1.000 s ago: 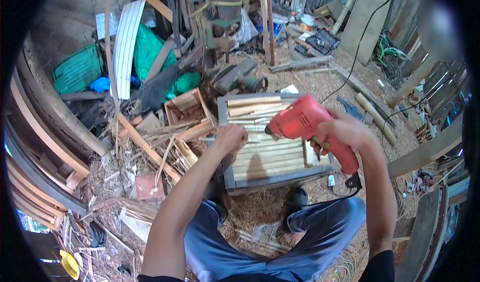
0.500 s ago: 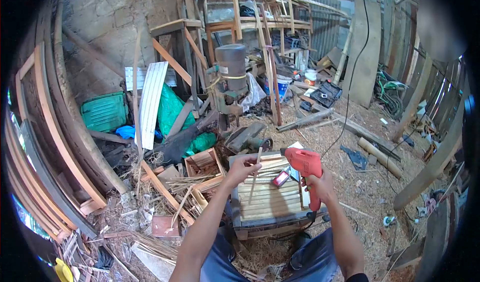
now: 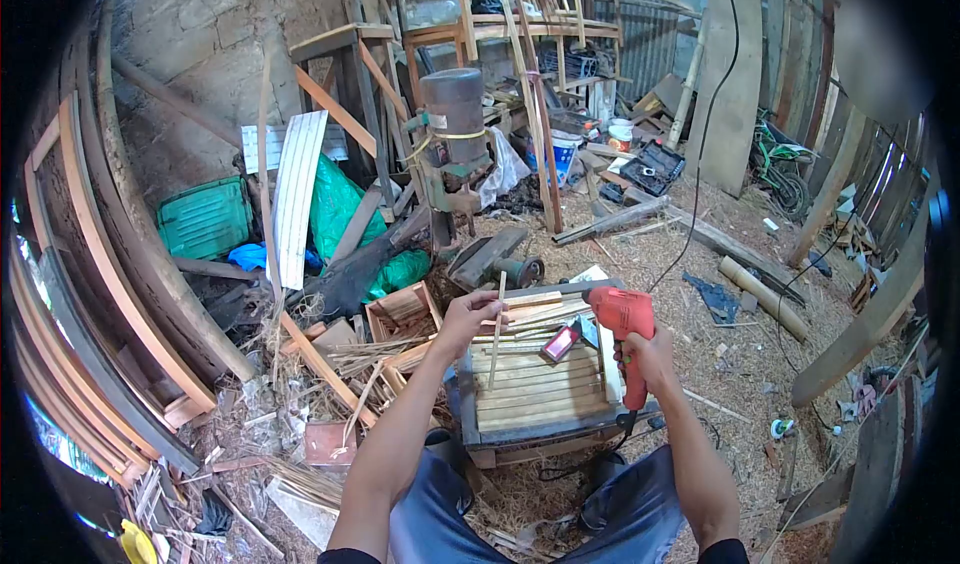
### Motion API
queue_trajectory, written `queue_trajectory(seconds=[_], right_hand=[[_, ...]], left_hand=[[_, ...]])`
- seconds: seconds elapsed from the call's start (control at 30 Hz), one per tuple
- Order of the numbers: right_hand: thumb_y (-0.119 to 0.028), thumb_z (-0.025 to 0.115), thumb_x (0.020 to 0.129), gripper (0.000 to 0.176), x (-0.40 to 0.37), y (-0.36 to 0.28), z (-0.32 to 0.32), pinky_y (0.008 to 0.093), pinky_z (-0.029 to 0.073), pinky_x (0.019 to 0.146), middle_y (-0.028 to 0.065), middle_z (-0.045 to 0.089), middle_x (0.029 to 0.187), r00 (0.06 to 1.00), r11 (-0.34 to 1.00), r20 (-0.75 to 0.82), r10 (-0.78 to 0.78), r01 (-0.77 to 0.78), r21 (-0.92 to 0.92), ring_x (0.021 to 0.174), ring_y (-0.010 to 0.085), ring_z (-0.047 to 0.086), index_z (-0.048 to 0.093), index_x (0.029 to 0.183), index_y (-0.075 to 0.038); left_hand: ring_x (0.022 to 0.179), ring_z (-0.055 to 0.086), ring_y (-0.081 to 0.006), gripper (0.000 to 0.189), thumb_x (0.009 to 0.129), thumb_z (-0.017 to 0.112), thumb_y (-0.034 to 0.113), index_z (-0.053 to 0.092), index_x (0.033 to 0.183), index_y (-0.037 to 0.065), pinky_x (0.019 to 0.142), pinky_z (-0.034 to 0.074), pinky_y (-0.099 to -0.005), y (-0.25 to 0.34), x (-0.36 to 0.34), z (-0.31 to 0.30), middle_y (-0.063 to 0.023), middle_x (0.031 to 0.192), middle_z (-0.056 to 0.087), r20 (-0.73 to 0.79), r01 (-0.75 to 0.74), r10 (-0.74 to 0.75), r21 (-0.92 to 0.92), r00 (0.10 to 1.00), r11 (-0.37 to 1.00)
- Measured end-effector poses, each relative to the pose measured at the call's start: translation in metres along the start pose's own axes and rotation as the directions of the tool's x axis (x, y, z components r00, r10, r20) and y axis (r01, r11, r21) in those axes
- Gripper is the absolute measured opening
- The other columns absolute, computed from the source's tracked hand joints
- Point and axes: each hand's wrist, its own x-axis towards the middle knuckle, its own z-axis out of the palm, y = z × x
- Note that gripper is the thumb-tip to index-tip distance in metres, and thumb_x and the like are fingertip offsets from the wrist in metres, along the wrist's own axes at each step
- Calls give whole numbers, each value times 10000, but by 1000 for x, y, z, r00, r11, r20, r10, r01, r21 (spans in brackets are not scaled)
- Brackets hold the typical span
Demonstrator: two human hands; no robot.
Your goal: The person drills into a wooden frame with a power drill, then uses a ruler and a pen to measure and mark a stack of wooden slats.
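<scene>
My left hand (image 3: 470, 324) pinches a thin wooden stick (image 3: 497, 336) between thumb and fingers, and the stick stands nearly upright over the bench. In my right hand (image 3: 650, 356) is a red power drill (image 3: 622, 313), its nose pointing left and its cord hanging from the grip. Below both hands stands a low bench with a slatted wooden top (image 3: 545, 406). A small pink-red box (image 3: 561, 343) lies on the slats between my hands. Several thin wooden strips (image 3: 530, 312) lie at the bench's far side.
Beyond the bench stands a machine with a dark cylindrical housing (image 3: 456, 114). An open wooden box (image 3: 402, 311) and loose sticks lie to the left. A black cable (image 3: 710, 129) hangs down on the right. A bamboo length (image 3: 762, 299) rests on the shavings-covered ground.
The drill has shifted right, away from the stick, so my hands are farther apart. My left hand has moved slightly left with the stick. The view has tilted a little downward.
</scene>
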Motion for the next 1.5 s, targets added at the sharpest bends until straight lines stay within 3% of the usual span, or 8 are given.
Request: queue_trajectory(seconds=[0.43, 0.57, 0.63, 0.77, 0.9, 1.07, 1.23, 1.5], right_hand=[[1, 562, 708, 214, 3, 6, 6, 334, 535, 492, 120, 621, 762, 999, 999, -43, 28, -28, 18, 598, 200, 623, 560, 920, 27], [-43, 585, 741, 216, 3, 5, 6, 316, 523, 489, 80, 620, 756, 998, 999, -43, 37, -36, 23, 589, 176, 629, 587, 949, 13], [-57, 590, 760, 213, 4, 7, 5, 315, 523, 498, 75, 618, 760, 998, 999, -46, 51, -51, 1, 597, 172, 630, 585, 963, 7], [-65, 596, 772, 219, 3, 8, 6, 314, 521, 495, 74, 619, 768, 996, 999, -72, 43, -43, 4, 592, 170, 625, 580, 980, 4], [-62, 596, 777, 230, 2, 5, 3, 312, 522, 500, 75, 618, 769, 997, 998, -58, 55, -55, 3, 593, 170, 625, 570, 997, 1], [-59, 592, 777, 227, -1, 2, -3, 308, 523, 506, 75, 612, 761, 996, 998, -62, 62, -63, -14, 593, 165, 622, 564, 996, -1], [-56, 593, 765, 224, 0, 1, -8, 308, 523, 507, 80, 613, 749, 997, 998, -56, 57, -56, 20, 585, 165, 621, 566, 979, 4], [-33, 585, 741, 223, 0, 0, -10, 311, 519, 494, 89, 619, 740, 995, 998, -90, 52, -50, 28, 582, 168, 620, 575, 958, 15]], left_hand=[[903, 665, -176, 345, 966, 622, 172, 580, 1257, -8, 785, 586, -341, -21, 13, -2, -84, 1050, 665, -46, 75, -71, 86, 996, 993], [826, 619, -123, 306, 952, 651, 212, 633, 1197, 30, 706, 529, -296, -41, 21, -2, -44, 983, 665, -21, -55, 64, 293, 998, 955], [818, 614, -115, 278, 953, 646, 202, 640, 1163, 19, 703, 526, -292, -47, 18, 9, -35, 956, 660, 29, -127, 134, 560, 991, 819], [819, 642, -180, 283, 875, 693, 133, 660, 1151, 79, 713, 526, -315, -76, 24, 16, -98, 992, 674, 248, -359, 262, 714, 933, 601], [975, 630, -330, 350, 783, 748, 158, 622, 1107, 121, 835, 513, -431, -75, 2, 11, -131, 1023, 615, 368, -393, 162, 904, 916, 169], [949, 644, -364, 229, 761, 683, 118, 640, 983, 84, 770, 521, -491, -80, -4, -19, -158, 956, 638, 280, -285, 92, 957, 956, 48], [963, 648, -363, 160, 771, 678, 133, 672, 901, 41, 772, 516, -479, -60, -2, -24, -201, 982, 674, 175, -167, -36, 973, 984, 158], [1008, 623, -349, 174, 827, 673, 136, 702, 985, 70, 843, 511, -442, -65, 15, -7, -158, 1001, 656, 98, -163, 219, 940, 971, 301]])
